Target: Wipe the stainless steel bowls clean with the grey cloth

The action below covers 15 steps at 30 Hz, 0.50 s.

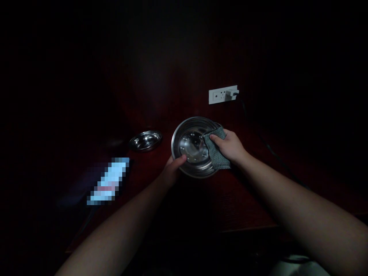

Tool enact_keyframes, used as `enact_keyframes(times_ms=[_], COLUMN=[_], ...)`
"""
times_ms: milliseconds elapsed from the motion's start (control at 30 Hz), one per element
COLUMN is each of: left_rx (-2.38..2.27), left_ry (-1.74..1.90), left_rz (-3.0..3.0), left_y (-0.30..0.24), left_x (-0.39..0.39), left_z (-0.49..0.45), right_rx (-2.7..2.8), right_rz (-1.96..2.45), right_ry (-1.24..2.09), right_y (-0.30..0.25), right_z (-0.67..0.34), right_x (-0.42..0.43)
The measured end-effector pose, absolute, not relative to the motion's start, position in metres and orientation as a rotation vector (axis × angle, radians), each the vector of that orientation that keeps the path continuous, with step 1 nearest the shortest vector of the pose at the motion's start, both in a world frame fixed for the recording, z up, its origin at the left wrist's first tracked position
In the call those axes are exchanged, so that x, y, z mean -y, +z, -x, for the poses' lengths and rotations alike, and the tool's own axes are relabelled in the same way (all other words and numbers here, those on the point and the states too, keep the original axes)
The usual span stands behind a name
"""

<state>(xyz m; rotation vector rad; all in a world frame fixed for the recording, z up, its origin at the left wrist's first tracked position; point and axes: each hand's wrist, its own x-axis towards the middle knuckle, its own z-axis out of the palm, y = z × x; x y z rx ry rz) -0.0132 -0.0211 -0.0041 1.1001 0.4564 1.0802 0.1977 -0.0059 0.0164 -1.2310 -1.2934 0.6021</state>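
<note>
A shiny metal bowl (191,147) is held up, tilted so that its inside faces me. My left hand (174,166) grips its lower left rim, thumb over the inside and the other fingers mostly hidden behind. On the right side, my right hand (228,145) is closed on a grey-green cloth (217,151), which is folded over the bowl's right rim. The right thumb presses the cloth on the inner side; the fingers behind it are hidden.
A second, shallower metal bowl (146,141) rests on the dark red table (244,207) to the left. Nearer lies a lit, blurred-out screen (109,182). A white wall socket (223,94) holds a plug, whose dark cable runs down to the right. Surroundings are very dark.
</note>
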Motion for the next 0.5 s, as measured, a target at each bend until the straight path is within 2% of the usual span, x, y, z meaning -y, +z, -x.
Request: enact_keyframes(times_ms=[500], left_rx=[-0.489], left_ry=[1.08], left_rz=[-1.09], left_y=[-0.004], left_x=[0.0195], left_z=[0.0134], right_rx=[1.309], right_rz=[1.213], right_ry=[0.584], right_y=[0.0149], right_z=[-0.199], right_x=[0.005])
